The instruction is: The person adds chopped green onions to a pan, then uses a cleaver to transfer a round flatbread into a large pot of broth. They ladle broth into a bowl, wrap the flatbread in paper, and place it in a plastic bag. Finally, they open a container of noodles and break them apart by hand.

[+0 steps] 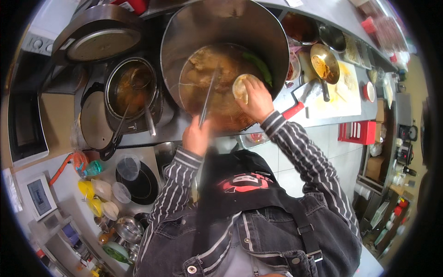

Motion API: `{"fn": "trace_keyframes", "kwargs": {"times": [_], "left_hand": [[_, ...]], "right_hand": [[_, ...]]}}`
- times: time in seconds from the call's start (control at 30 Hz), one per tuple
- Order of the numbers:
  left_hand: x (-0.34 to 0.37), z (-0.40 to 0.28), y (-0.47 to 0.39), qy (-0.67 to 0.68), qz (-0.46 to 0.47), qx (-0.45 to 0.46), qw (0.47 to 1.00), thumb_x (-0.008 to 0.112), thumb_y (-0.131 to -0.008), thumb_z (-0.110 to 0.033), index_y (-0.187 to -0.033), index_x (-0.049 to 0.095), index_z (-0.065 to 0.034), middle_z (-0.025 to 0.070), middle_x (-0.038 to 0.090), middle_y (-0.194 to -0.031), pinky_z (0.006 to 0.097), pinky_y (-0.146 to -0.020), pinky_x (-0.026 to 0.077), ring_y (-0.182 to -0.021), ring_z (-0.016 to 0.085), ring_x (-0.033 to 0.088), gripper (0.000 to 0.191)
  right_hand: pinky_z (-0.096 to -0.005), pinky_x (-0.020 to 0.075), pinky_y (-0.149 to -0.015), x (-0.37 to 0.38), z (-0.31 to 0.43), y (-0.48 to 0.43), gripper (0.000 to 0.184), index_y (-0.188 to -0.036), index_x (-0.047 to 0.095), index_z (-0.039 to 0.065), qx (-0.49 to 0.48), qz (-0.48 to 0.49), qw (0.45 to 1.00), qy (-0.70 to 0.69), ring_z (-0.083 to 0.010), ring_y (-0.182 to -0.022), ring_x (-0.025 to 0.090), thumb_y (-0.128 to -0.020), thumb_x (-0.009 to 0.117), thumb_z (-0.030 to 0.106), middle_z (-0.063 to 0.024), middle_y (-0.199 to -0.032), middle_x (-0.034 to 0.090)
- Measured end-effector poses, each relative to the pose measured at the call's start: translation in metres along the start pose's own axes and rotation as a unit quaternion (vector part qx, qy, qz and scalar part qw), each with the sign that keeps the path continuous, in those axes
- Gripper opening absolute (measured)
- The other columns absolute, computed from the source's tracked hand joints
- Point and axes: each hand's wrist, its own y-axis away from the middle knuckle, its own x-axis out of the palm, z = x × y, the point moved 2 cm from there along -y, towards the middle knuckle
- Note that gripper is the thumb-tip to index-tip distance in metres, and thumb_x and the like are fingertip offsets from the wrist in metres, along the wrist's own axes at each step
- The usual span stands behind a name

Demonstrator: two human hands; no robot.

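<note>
A very large steel stockpot (pixel 225 24) stands in front of me with brown broth (pixel 207 100) in it. Pale chunks (pixel 204 64), probably meat, and a long green vegetable (pixel 260 65) show in the liquid. My left hand (pixel 196 137) grips a long metal utensil (pixel 210 91) at the pot's near rim; its far end reaches down among the chunks. Whether it is tongs or a spoon I cannot tell. Over the pot's right side, my right hand (pixel 256 98) holds a small, pale round dish (pixel 239 90), with my fingers across it. What the dish contains is unclear.
Left of the stockpot is a smaller pot (pixel 131 90) of soup with utensils in it, beside a flat pan (pixel 95 121). At right, a small frying pan (pixel 323 64) and a red-handled cleaver (pixel 294 110) lie by a white cutting board (pixel 349 93). A red crate (pixel 358 132) stands lower right.
</note>
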Motion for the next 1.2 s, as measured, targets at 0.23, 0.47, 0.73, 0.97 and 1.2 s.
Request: {"fn": "trace_keyframes", "kwargs": {"times": [0.23,0.47,0.73,0.97,1.2], "left_hand": [[-0.035,-0.003,0.044,0.151,0.094,-0.100,0.979,0.059,-0.098,-0.019,-0.101,0.062,0.0000,0.0039,0.053,-0.061,0.0287,-0.052,0.041,-0.054,0.008,0.048,0.020],[-0.016,-0.006,0.028,0.089,0.087,-0.126,0.984,0.060,-0.098,-0.023,-0.098,0.062,0.0008,0.0071,0.050,-0.058,0.0342,-0.052,0.041,-0.053,0.015,0.048,0.024],[-0.024,-0.014,0.002,0.178,0.014,-0.083,0.980,0.058,-0.100,-0.020,-0.094,0.060,-0.0021,-0.0046,0.047,-0.061,0.0224,-0.044,0.031,-0.049,0.003,0.040,0.019],[-0.027,-0.010,0.011,0.147,0.057,-0.100,0.982,0.061,-0.097,-0.021,-0.098,0.062,0.0007,0.0043,0.050,-0.061,0.0292,-0.053,0.040,-0.056,0.010,0.048,0.022],[-0.007,-0.015,-0.037,0.032,-0.005,0.012,0.999,0.061,-0.097,-0.021,-0.100,0.064,0.0010,0.0039,0.052,-0.060,0.0308,-0.052,0.041,-0.055,0.011,0.049,0.022]], "right_hand": [[-0.0500,0.0434,-0.099,0.037,-0.039,-0.001,0.060,-0.128,0.050,0.000,-0.017,0.017,0.997,0.070,-0.0420,-0.118,0.051,-0.077,0.065,0.026,-0.0250,-0.133,0.051],[-0.0477,0.0415,-0.103,0.031,-0.040,0.012,0.077,-0.133,0.045,0.002,-0.013,0.024,0.997,0.067,-0.0411,-0.122,0.048,-0.066,0.074,0.024,-0.0233,-0.135,0.048],[-0.0458,0.0403,-0.105,0.030,-0.043,0.013,0.086,-0.136,0.042,0.002,-0.010,0.037,0.998,0.049,-0.0404,-0.125,0.046,-0.061,0.080,0.022,-0.0227,-0.136,0.046],[-0.0456,0.0395,-0.106,0.029,-0.041,0.012,0.086,-0.136,0.043,0.001,-0.009,0.040,0.998,0.045,-0.0406,-0.125,0.045,-0.061,0.080,0.021,-0.0227,-0.136,0.046],[-0.0500,0.0404,-0.104,0.028,-0.042,0.013,0.077,-0.135,0.045,0.000,-0.016,0.042,0.998,0.041,-0.0420,-0.124,0.047,-0.069,0.074,0.025,-0.0240,-0.136,0.048]]}}
